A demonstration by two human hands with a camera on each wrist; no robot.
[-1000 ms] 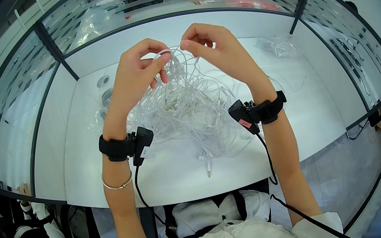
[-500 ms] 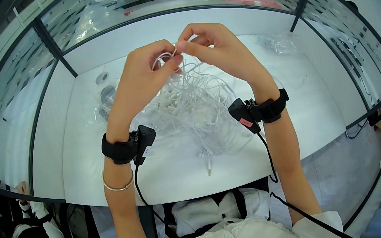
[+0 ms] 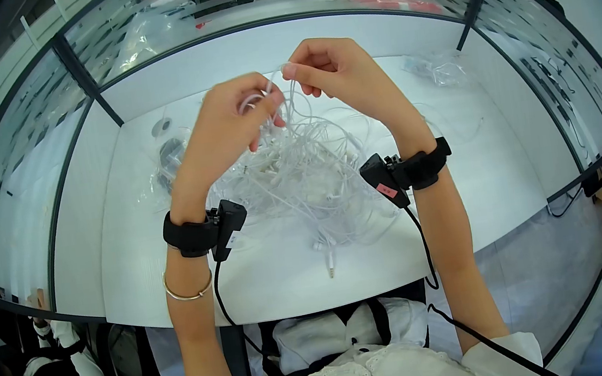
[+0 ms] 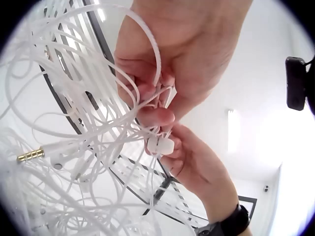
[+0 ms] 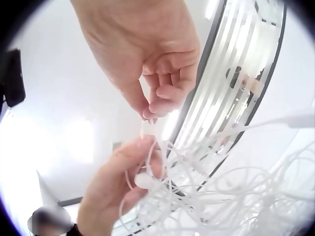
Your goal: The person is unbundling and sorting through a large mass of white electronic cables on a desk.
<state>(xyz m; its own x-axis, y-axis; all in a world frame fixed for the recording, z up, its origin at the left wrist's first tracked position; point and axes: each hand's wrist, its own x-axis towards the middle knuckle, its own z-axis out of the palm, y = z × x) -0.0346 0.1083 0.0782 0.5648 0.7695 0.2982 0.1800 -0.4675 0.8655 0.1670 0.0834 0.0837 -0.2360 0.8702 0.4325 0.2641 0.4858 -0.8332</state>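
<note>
A tangled heap of white earphones (image 3: 298, 169) lies on the table below both hands. My left hand (image 3: 228, 125) grips a few looped cable strands between thumb and curled fingers, above the far part of the heap. Close on its right, my right hand (image 3: 339, 73) pinches a thin white cable at its thumb and fingertips. That cable runs down toward the tangle. In the left wrist view a white earbud (image 4: 161, 145) hangs by the fingertips, and a gold-tipped plug (image 4: 31, 155) sticks out of the strands at the left. The right wrist view shows an earbud (image 5: 143, 181) beside the left fingers.
A crumpled clear plastic bag (image 3: 441, 69) lies at the back right of the white table (image 3: 161, 282). Another clear plastic packet (image 3: 169, 159) sits left of the heap. Partition panels (image 3: 274, 43) enclose the back and sides. One plug (image 3: 330, 266) points toward the front edge.
The hands came together above the heap, then parted slightly. My left hand sits a little farther right than a second ago, still holding loops, with the right fingertips pinching a strand.
</note>
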